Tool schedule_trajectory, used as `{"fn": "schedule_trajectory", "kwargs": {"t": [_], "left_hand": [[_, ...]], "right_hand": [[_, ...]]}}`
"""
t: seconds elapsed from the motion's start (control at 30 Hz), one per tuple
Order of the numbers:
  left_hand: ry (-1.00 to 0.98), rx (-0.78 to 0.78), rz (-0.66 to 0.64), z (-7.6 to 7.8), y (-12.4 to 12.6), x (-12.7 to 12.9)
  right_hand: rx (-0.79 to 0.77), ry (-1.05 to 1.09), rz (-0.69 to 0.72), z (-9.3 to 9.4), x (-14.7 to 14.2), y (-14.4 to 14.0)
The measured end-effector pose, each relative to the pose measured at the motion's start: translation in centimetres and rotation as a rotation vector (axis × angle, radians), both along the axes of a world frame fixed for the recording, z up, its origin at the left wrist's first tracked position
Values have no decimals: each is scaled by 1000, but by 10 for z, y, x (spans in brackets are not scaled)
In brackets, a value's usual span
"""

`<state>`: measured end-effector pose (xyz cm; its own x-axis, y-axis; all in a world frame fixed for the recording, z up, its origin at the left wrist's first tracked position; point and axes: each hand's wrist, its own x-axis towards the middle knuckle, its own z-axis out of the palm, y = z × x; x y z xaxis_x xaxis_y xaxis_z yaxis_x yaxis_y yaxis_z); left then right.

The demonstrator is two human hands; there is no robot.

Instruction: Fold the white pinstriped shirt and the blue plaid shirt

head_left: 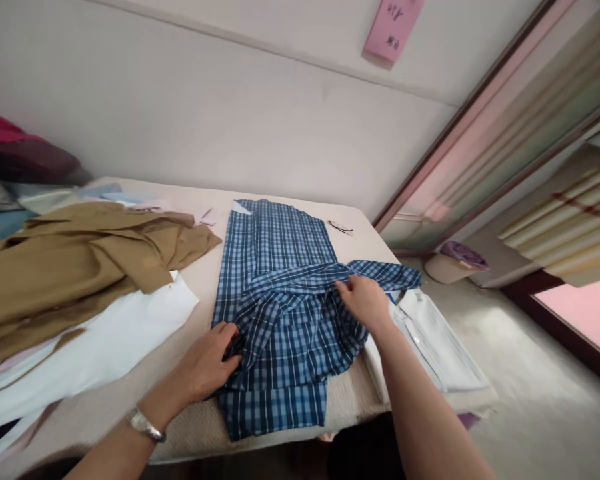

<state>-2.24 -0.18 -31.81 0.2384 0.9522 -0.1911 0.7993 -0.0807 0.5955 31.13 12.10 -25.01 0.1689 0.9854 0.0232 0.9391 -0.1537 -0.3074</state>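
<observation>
A blue plaid shirt (293, 340) lies on the table in front of me, its upper part flat and its lower part bunched in folds. My left hand (213, 360), with a metal watch on the wrist, is closed on the shirt's near left edge, fingers and thumb around a fold. Further right, my right hand (365, 301) pinches the gathered cloth near a sleeve (390, 272) that reaches past the table's right side. A small white patch (241, 208) shows at the shirt's far left corner.
Left of the shirt are a brown garment (90, 260) and a white garment (130, 333) in a heap. A folded pale shirt (435, 340) lies at the right edge. A small thin object (340, 228) sits near the wall. A bin (450, 267) stands on the floor.
</observation>
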Motion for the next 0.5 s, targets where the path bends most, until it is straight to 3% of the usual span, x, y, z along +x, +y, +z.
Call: {"fn": "schedule_trajectory", "kwargs": {"t": [0.1,0.23,0.3,0.5], "left_hand": [[45,8,17,3,-2,3],[50,-15,31,8,-2,6],[45,-28,36,11,-2,7],[42,-84,54,17,-2,7]], "right_hand": [[-101,424,-218,-26,34,31],[-66,676,-286,-59,37,50],[16,778,-291,-61,36,55],[306,983,-263,-41,60,68]]}}
